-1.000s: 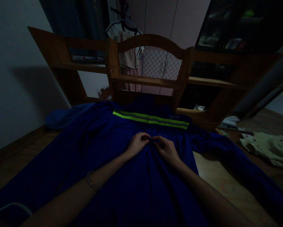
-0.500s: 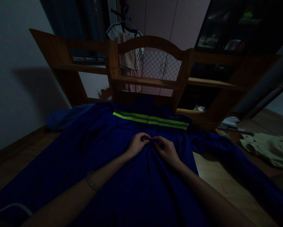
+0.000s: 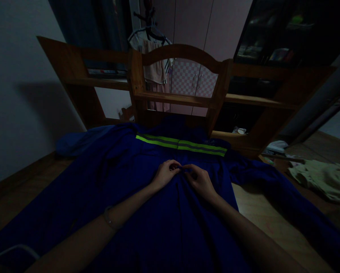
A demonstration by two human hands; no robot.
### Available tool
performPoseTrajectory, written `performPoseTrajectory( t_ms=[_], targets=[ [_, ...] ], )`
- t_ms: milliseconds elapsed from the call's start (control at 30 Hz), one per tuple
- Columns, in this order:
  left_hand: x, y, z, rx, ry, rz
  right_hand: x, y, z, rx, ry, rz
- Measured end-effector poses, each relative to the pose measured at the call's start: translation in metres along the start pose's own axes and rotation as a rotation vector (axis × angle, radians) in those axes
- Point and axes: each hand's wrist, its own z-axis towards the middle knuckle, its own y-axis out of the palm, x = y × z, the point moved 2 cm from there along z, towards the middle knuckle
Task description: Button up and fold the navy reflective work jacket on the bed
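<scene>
A dark blue work jacket (image 3: 158, 227) lies spread out in front of me, its sleeves reaching to both sides. Across its chest runs a yellow-green and grey reflective strip (image 3: 181, 144). Just below the strip, my left hand (image 3: 166, 173) pinches the jacket's front along the middle line. Close beside it, my right hand (image 3: 200, 180) pinches the same raised bit of cloth, the fingertips of both hands nearly touching. Whether a button or other fastener sits between the fingers is too dark to tell.
Behind the jacket stands a wooden headboard (image 3: 175, 99) with shelves. Clothes on a hanger (image 3: 153, 60) hang beyond it. Pale green cloth (image 3: 323, 178) lies at the right. A bare wooden board (image 3: 261, 212) shows beside the jacket, and a white cord (image 3: 19, 246) at lower left.
Both hands stay in place, pinching the cloth at the jacket's middle. The picture is slightly darker; the jacket lies as before.
</scene>
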Motion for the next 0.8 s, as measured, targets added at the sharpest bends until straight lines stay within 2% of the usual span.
performPoseTrajectory(
  t_ms=[467,800],
  targets=[
    [-0.0003,0.0005,-0.0008,-0.014,0.025,0.026,-0.0016,0.0002,0.0,0.005,-0.031,-0.027],
    [-0.0029,0.0004,0.0002,-0.031,-0.007,0.0,-0.0018,-0.0005,-0.0004,0.0,-0.042,-0.024]
  ],
)
